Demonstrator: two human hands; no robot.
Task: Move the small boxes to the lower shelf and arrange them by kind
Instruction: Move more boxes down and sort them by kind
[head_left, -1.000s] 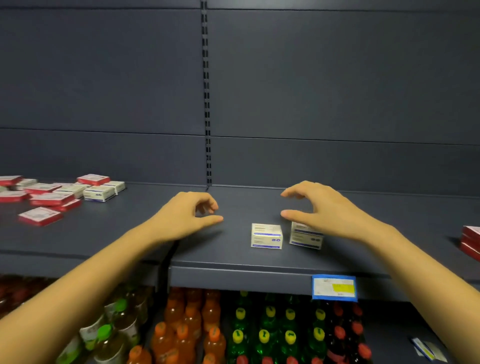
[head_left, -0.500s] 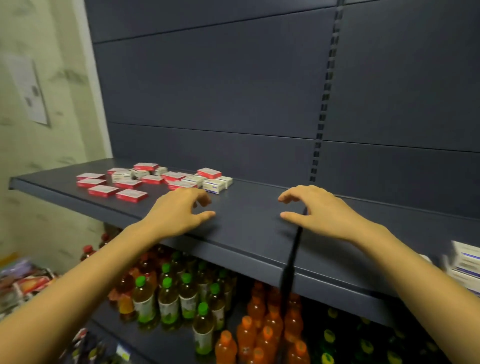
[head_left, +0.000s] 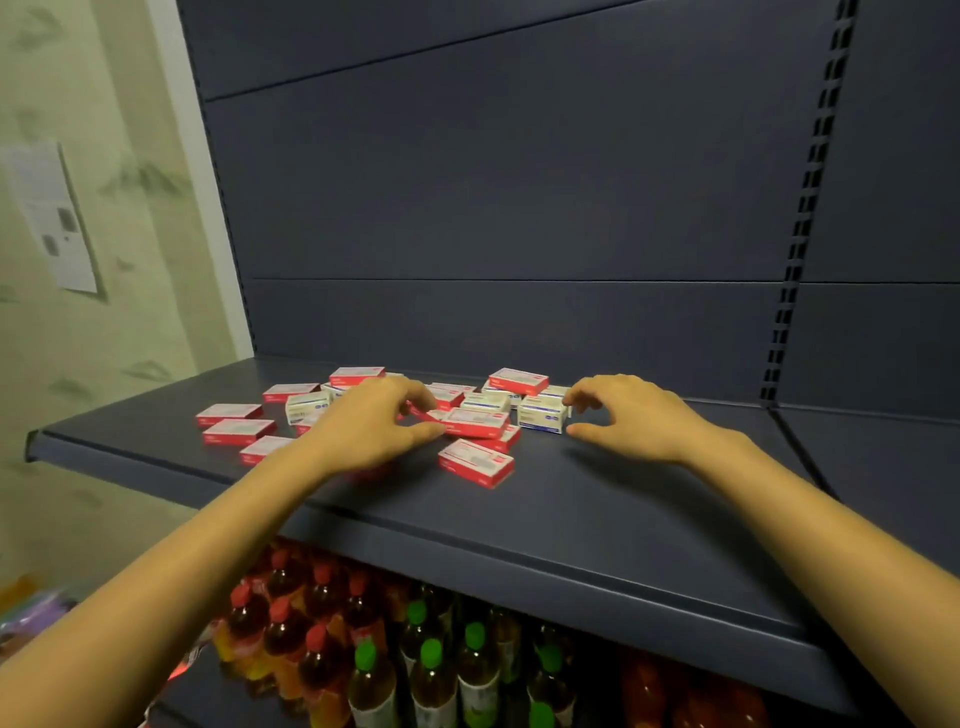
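Note:
Several small boxes lie scattered on the dark shelf (head_left: 597, 519). Flat red-and-white boxes, one at the front (head_left: 475, 462), mix with thicker white-and-blue boxes, one (head_left: 542, 414) at the right of the pile. My left hand (head_left: 371, 428) hovers over the middle of the pile, fingers curled and apart, thumb touching a red box (head_left: 475, 422). My right hand (head_left: 631, 421) sits just right of the white-and-blue box, thumb and fingers spread near its end, nothing held. Part of the pile is hidden under my left hand.
Below the shelf stand rows of bottles with red caps (head_left: 283, 608) and green caps (head_left: 431, 649). A pale wall with a paper notice (head_left: 52, 218) is at the left. A slotted upright (head_left: 800, 218) runs up the back panel at the right.
My view swung left from the two white boxes to the scattered pile. Both hands travelled left along the shelf and now reach the pile, still holding nothing.

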